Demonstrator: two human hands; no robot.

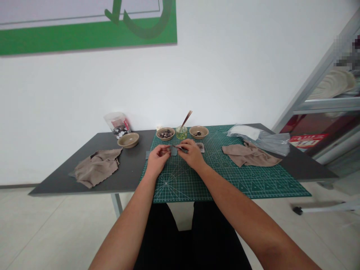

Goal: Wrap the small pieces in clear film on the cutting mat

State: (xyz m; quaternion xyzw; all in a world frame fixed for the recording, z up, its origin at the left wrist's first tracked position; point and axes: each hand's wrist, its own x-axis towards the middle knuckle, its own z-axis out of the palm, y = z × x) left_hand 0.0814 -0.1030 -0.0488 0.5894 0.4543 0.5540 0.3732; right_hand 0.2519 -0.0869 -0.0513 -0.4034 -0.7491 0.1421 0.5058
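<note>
My left hand (158,159) and my right hand (193,153) meet over the green cutting mat (185,182), their fingertips close together. Both are closed in a pinch around something small and dark, too small and partly hidden to name. A flat grey-blue piece (173,152) lies beneath the fingertips. Beside my right hand is a small pale pad with dark smudges (201,147). Behind the hands stand a bowl of dark and pale bits (165,134), a glass jar (182,132) with thin brown sticks (186,118), and a bowl holding a few dark bits (199,132).
Brown cloths lie at left (97,168) and right (247,154). A clear plastic bag (260,139) rests at the back right. On the left are a bowl (128,140) and a tilted clear tub (118,125) of dark and white pieces. The wall (225,75) rises behind the table.
</note>
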